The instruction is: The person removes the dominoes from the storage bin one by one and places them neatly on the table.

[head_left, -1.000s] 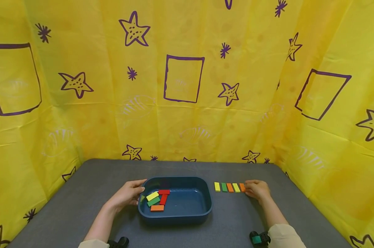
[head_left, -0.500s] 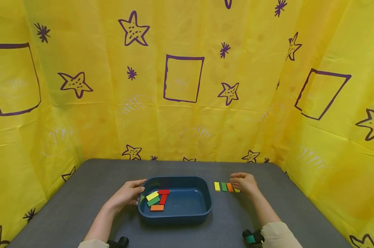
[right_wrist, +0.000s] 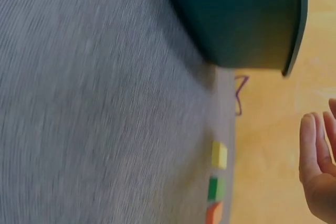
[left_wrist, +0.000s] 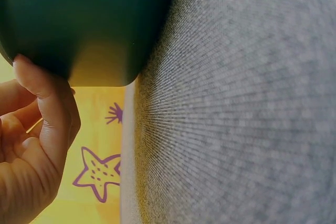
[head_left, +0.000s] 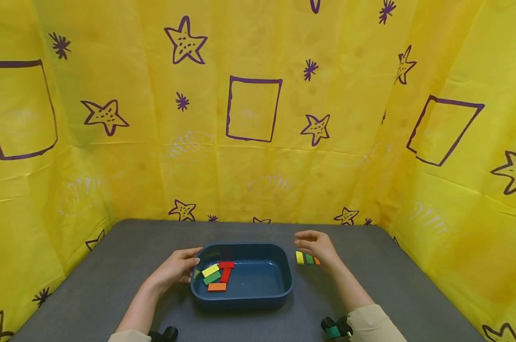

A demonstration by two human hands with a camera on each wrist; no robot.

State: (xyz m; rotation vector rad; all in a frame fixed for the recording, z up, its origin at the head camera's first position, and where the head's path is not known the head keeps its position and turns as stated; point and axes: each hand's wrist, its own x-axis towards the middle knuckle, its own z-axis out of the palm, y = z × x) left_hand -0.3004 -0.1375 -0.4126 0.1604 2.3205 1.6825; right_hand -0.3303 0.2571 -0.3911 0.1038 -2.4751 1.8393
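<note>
My left hand [head_left: 178, 267] rests against the left wall of a dark blue tub [head_left: 283, 275]; in the left wrist view a fingertip [left_wrist: 39, 85] touches the tub's outer wall [left_wrist: 84, 19]. Inside the tub lie yellow [head_left: 210, 270], green [head_left: 212, 278], two red [head_left: 225, 270] and an orange block [head_left: 217, 286]. My right hand [head_left: 310, 242] hovers open and empty over a row of blocks right of the tub: yellow [head_left: 299, 257], green [head_left: 309, 259], orange [head_left: 316, 261]; the row's right part is hidden. The right wrist view shows the yellow [right_wrist: 219, 154] and green [right_wrist: 212, 187] blocks.
The grey cloth table [head_left: 112, 275] is walled on three sides by yellow sheets [head_left: 249, 156] with purple stars and squares. Bare cloth lies left of the tub, behind it and right of the block row.
My right hand has left the right end of the block row, lifted and moved left toward the tub, and now covers the row's right blocks. The left hand has stayed put.
</note>
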